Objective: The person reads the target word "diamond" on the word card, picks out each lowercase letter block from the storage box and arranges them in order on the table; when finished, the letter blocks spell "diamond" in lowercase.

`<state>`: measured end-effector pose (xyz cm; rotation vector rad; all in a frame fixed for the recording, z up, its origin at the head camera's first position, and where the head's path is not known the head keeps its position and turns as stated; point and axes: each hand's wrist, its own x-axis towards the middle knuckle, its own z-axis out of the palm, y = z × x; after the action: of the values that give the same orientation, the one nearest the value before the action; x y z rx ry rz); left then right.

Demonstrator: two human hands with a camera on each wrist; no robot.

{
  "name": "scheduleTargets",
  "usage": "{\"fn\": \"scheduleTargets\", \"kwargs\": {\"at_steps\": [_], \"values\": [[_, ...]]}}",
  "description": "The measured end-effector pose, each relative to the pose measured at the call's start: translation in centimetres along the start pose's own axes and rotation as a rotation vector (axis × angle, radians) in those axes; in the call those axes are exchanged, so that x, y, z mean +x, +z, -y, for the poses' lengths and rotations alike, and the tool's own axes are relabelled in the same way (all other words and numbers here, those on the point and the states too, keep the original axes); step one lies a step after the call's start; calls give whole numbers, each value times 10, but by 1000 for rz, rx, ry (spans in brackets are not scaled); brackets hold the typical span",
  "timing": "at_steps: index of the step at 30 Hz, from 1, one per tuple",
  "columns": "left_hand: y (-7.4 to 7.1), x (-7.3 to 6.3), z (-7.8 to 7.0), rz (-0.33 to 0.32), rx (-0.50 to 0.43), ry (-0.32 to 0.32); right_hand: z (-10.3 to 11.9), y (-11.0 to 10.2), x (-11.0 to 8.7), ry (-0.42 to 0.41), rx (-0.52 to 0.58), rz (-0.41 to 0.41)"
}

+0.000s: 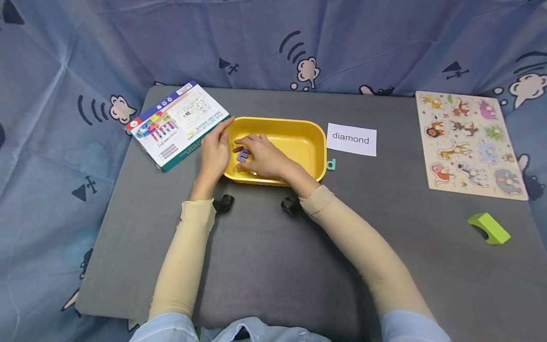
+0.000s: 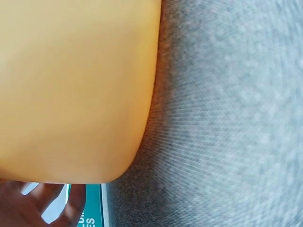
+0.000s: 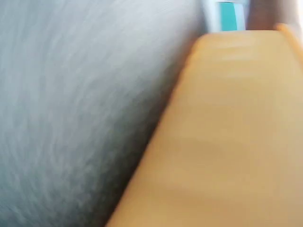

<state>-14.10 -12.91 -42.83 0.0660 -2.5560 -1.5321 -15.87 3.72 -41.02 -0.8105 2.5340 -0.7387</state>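
A yellow plastic tray [image 1: 299,142] stands on the table, a few small letter pieces at its left end. A purple letter piece [image 1: 243,155], like an E or m, and a brown piece [image 1: 237,149] show there. My left hand [image 1: 215,154] grips the tray's left end; its fingers [image 2: 71,205] lie along the outer wall in the left wrist view. Inside the tray my right hand [image 1: 268,158] reaches over the letters, thumb and fingers apart around the purple one. Part of the pile is hidden under it. Right of the tray lie a teal letter d [image 1: 331,164] and a white "diamond" card [image 1: 352,139].
A bead-set box [image 1: 179,124] lies left of the tray, close to the left hand. Toward the right are a wooden animal puzzle board [image 1: 470,142] and a green arch block [image 1: 489,228]. A patterned blue curtain [image 1: 256,42] hangs behind the grey table [image 1: 265,266].
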Motion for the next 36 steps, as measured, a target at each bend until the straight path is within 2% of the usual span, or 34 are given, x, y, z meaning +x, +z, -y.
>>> {"fn": "scheduleTargets", "kwargs": {"at_steps": [3, 9, 15, 20, 23, 29, 36], "values": [[1, 0, 1, -4, -10, 6, 2, 4, 8, 4, -28, 0], [1, 1, 2, -10, -17, 14, 3, 9, 16, -19, -87, -79], [1, 1, 2, -9, -38, 20, 2, 10, 17, -35, -165, -111], [2, 1, 2, 1, -32, -1, 2, 10, 16, -57, -198, -116], [1, 0, 2, 7, -27, -14, 2, 9, 14, -74, -177, -129], [0, -2, 1, 4, -26, -18, 4, 5, 6, -83, -60, -166], [1, -1, 2, 5, -26, 0, 4, -8, -17, -119, 33, -205]]}}
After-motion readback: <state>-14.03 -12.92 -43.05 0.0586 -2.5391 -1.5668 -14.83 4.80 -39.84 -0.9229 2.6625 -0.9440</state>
